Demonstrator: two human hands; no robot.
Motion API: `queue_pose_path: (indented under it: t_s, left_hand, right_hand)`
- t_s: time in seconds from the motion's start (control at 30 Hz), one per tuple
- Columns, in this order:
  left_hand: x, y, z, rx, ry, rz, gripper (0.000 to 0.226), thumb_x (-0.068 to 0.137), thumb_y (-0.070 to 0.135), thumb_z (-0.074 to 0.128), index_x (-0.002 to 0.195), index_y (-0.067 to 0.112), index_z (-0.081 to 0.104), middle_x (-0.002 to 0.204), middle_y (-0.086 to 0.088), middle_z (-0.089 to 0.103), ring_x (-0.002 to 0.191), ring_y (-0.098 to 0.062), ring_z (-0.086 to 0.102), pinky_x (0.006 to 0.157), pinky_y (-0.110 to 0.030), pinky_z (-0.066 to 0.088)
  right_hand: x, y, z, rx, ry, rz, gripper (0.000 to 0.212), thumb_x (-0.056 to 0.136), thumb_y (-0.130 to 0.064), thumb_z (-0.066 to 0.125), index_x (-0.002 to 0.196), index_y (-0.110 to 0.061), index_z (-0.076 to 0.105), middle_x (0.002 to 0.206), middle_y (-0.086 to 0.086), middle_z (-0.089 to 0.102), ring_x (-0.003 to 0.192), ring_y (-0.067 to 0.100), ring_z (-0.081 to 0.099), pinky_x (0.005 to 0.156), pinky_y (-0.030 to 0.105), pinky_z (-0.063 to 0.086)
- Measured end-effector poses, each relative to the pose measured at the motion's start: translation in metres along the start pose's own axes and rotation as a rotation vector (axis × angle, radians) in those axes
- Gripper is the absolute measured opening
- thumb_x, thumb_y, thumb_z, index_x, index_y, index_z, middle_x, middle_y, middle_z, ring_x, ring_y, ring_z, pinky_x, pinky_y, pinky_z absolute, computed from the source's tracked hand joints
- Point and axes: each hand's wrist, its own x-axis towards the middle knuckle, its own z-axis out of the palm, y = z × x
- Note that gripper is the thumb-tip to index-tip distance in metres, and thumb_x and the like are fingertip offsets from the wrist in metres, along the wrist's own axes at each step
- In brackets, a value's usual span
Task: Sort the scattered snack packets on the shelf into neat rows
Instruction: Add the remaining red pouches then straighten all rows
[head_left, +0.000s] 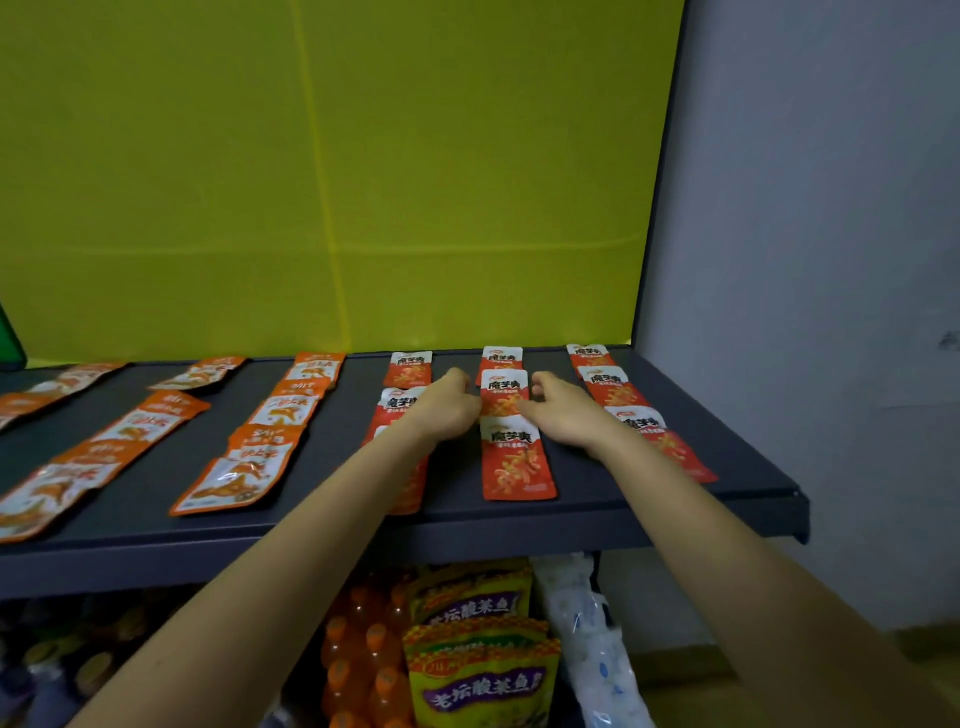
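Both left grip (448, 406) and right grip (562, 411) pinch a 魔芋爽 packet (504, 388).

Flat red-and-white foil snack packets (517, 457) lie face up in three columns at the right end of the dark grey shelf (597, 512). Each column runs three deep from back edge to front edge, the packets overlapping. The middle red packet (504, 392) of the centre column is pinched at its side edges by the left hand (449, 410) and right hand (563, 413). Orange-and-white foil snack packets (244, 467) form overlapping columns across the middle and left end, slanting toward the left front corner
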Motion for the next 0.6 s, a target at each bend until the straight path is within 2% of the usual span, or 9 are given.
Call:
queue_pose_path:
  t_s: [0.07, 0.17, 0.23, 0.4, 0.5, 0.6]
  left_hand:
    - [0.005, 0.000, -0.003, 0.028, -0.027, -0.008, 0.014, 0.093, 0.009, 0.042, 0.105, 0.009, 0.037, 0.126, -0.020, 0.052, 0.097, -0.023, 0.049, 0.076, -0.029, 0.035]
    - [0.014, 0.000, -0.009, 0.095, -0.056, -0.021, 0.038, 0.093, 0.007, 0.040, 0.129, -0.003, 0.033, 0.127, -0.025, 0.050, 0.112, -0.035, 0.051, 0.073, -0.031, 0.035]
    - [0.019, 0.001, -0.010, 0.140, -0.083, -0.033, 0.048, 0.095, 0.012, 0.041, 0.137, -0.005, 0.026, 0.133, -0.024, 0.046, 0.119, -0.034, 0.047, 0.081, -0.035, 0.039]
    - [0.023, -0.002, -0.003, 0.167, -0.166, 0.009, 0.045, 0.096, 0.025, 0.042, 0.130, -0.002, 0.033, 0.132, -0.020, 0.047, 0.119, -0.033, 0.049, 0.089, -0.036, 0.040]
    - [0.024, -0.004, 0.001, 0.237, -0.132, 0.043, 0.034, 0.096, 0.023, 0.038, 0.121, 0.000, 0.038, 0.127, -0.021, 0.051, 0.116, -0.034, 0.050, 0.095, -0.042, 0.040]
    - [0.025, -0.004, 0.003, 0.293, -0.125, 0.066, 0.033, 0.096, 0.019, 0.038, 0.123, 0.001, 0.037, 0.130, -0.021, 0.051, 0.119, -0.034, 0.049, 0.100, -0.042, 0.038]
  right_hand:
    - [0.000, 0.001, 0.003, 0.005, 0.001, 0.018, 0.047, 0.096, -0.028, 0.045, 0.136, -0.005, 0.036, 0.138, 0.013, 0.047, 0.125, 0.028, 0.046, 0.101, 0.038, 0.039]
    - [0.002, 0.003, 0.005, 0.009, 0.011, -0.005, 0.044, 0.095, -0.029, 0.045, 0.134, -0.009, 0.040, 0.141, 0.011, 0.045, 0.131, 0.027, 0.040, 0.105, 0.040, 0.036]
    - [0.001, 0.004, 0.005, 0.028, 0.013, -0.017, 0.044, 0.095, -0.029, 0.045, 0.136, -0.012, 0.040, 0.139, 0.008, 0.048, 0.130, 0.025, 0.041, 0.105, 0.039, 0.037]
    - [0.002, 0.007, 0.009, -0.009, 0.015, -0.045, 0.042, 0.092, -0.038, 0.046, 0.128, -0.016, 0.047, 0.126, 0.006, 0.058, 0.117, 0.026, 0.053, 0.097, 0.047, 0.044]
    - [0.004, 0.008, 0.010, -0.043, 0.006, -0.046, 0.045, 0.091, -0.040, 0.045, 0.128, -0.014, 0.046, 0.122, 0.008, 0.059, 0.116, 0.027, 0.053, 0.096, 0.048, 0.044]
    - [0.005, 0.008, 0.010, -0.090, 0.006, -0.052, 0.043, 0.093, -0.037, 0.044, 0.130, -0.016, 0.045, 0.123, 0.007, 0.058, 0.117, 0.027, 0.052, 0.097, 0.047, 0.043]
